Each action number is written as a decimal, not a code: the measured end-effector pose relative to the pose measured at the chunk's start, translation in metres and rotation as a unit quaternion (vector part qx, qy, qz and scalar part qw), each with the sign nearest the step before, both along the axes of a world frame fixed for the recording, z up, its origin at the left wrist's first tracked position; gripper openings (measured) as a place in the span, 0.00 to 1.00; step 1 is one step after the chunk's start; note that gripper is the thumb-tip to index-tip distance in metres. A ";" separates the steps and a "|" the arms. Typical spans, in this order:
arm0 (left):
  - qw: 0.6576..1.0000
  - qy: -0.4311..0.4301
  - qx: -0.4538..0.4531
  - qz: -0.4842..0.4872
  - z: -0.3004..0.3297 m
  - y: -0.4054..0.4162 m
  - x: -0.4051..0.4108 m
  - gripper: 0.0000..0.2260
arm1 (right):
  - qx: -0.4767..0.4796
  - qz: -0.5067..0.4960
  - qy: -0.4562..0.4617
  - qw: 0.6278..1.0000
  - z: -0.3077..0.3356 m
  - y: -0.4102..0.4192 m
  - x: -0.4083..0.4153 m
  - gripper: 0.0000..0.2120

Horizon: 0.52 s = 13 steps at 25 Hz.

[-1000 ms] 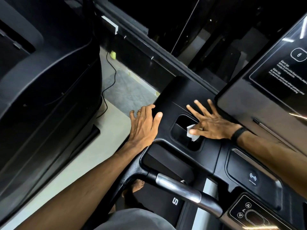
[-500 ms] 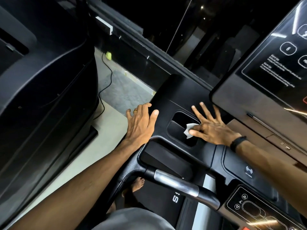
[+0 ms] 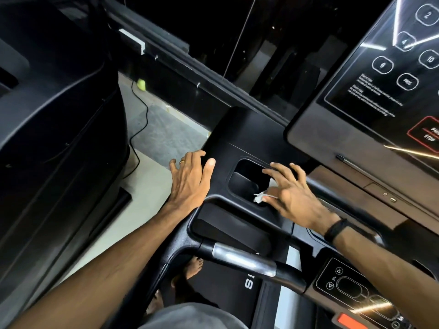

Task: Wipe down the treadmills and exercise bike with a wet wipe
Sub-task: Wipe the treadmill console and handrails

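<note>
Wet wipe (image 3: 261, 197): light, limp, judged damp; pressed at cup recess's (image 3: 244, 180) four o'clock rim under right hand (image 3: 293, 194), fingers spread. Left hand (image 3: 190, 181): flat, released.

wipe (image 3: 262, 195) mostly under right hand (image 3: 293, 195)
</note>
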<state>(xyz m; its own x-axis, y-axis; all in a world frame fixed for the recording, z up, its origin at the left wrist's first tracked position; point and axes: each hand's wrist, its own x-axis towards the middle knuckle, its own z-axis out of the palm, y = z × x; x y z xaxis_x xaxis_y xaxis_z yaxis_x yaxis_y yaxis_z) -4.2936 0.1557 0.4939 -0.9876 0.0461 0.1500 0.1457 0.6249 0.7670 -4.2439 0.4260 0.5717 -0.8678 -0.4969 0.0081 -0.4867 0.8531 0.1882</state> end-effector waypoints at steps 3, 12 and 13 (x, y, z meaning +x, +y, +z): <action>1.000 -0.004 -0.002 -0.001 -0.001 0.000 -0.001 0.30 | -0.119 -0.057 0.033 0.991 -0.008 -0.029 -0.011 0.09; 1.000 -0.002 -0.005 0.001 0.000 -0.001 0.001 0.30 | -0.185 -0.201 -0.241 0.931 -0.017 -0.058 -0.021 0.21; 1.000 -0.002 -0.005 0.001 0.000 -0.001 0.001 0.30 | -0.168 -0.225 -0.275 0.920 -0.013 -0.064 -0.021 0.25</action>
<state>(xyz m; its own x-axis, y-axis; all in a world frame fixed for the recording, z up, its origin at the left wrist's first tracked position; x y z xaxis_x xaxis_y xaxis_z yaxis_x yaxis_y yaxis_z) -4.2931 0.1546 0.4936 -0.9883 0.0463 0.1456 0.1419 0.6320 0.7619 -4.2651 0.3619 0.5588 -0.9038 -0.1357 -0.4060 -0.0130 0.9567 -0.2908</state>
